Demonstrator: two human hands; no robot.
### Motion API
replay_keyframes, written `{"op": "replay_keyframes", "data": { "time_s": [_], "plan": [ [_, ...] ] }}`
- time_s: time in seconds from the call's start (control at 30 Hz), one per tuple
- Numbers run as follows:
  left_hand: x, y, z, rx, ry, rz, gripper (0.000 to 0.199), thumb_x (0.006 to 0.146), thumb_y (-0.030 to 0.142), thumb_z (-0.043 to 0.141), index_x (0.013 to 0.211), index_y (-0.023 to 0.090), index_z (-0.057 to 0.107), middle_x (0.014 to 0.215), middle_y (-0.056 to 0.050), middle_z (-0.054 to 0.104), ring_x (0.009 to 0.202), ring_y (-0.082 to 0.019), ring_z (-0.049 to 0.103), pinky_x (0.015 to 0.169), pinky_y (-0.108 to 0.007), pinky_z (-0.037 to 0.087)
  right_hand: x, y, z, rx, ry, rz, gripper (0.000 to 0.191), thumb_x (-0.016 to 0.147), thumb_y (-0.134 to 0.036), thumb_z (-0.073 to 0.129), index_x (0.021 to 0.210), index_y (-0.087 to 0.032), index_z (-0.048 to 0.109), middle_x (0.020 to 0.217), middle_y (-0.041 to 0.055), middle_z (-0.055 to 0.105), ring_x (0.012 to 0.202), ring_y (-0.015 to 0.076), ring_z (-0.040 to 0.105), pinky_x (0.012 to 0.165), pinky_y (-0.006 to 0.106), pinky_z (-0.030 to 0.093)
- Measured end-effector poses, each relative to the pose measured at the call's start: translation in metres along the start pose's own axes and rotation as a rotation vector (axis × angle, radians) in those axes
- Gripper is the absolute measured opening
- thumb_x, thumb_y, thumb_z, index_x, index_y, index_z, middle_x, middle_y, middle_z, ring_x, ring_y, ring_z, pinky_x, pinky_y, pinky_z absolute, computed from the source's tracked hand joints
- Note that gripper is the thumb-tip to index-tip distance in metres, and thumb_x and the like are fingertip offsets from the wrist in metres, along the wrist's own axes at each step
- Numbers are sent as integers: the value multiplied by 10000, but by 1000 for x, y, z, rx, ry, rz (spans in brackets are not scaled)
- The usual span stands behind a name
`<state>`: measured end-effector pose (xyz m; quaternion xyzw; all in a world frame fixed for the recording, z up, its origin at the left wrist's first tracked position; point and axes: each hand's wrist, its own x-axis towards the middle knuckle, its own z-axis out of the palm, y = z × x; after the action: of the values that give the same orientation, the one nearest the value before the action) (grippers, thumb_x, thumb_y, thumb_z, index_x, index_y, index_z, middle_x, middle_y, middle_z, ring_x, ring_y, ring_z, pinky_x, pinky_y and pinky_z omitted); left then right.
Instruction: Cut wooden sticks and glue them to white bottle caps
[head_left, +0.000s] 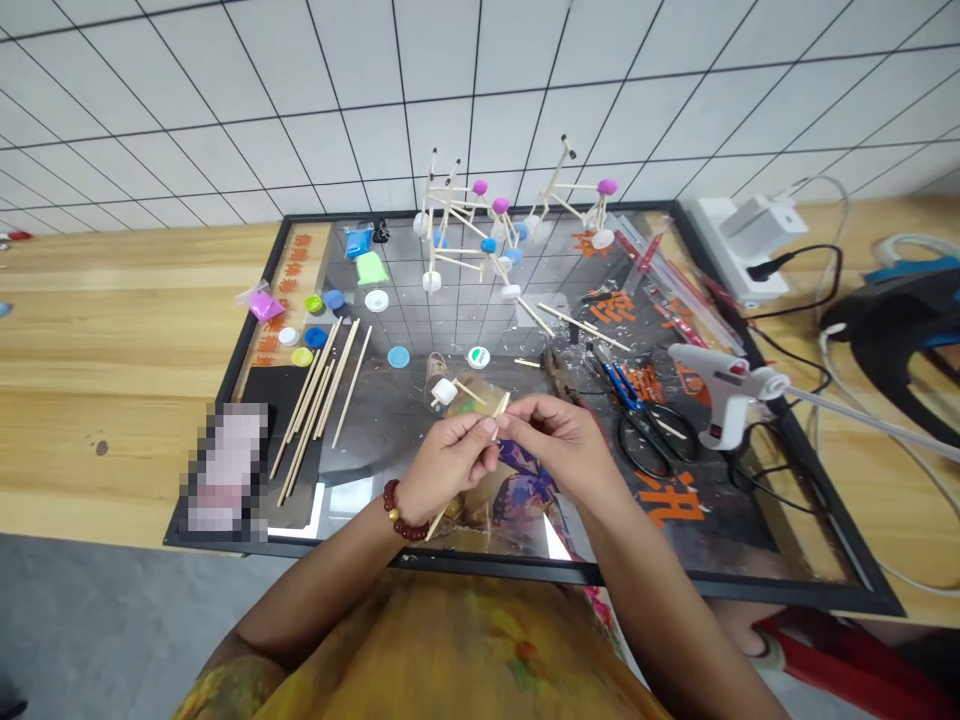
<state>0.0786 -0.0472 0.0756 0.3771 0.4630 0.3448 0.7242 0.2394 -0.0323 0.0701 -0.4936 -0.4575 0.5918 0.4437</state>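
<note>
My left hand (456,452) and my right hand (559,442) meet above the near middle of the glass-topped board. Their fingertips pinch a short piece of wooden stick (502,405) between them; it may be more than one piece. Just beyond my left hand, a white cap (444,391) lies with a thin stick (469,391) close beside it. A small roll of twine (436,367) is right behind the cap. Part of another stick (436,525) shows below my left wrist. Pliers (559,378) rest beyond my right hand.
Stick figures with coloured balls (489,245) stand at the back. Long sticks (319,405) and clay packets (370,267) lie left. Scissors (637,405), a white glue gun (720,390) with its cable, and a power strip (739,250) are on the right. A tiled wall (442,100) rises behind.
</note>
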Motion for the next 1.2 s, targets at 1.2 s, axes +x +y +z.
{"op": "replay_keyframes", "data": {
  "time_s": [1.2],
  "plan": [
    [-24,-5,0,76,-241,-142,535,937,639,592,993,120,707,720,-29,637,520,-65,434,489,-210,331,-20,-23,-17,-172,-71,-30,298,838,-500,793,759,-218,738,684,7,712,606,144,637,593,278,535]
  ]
}}
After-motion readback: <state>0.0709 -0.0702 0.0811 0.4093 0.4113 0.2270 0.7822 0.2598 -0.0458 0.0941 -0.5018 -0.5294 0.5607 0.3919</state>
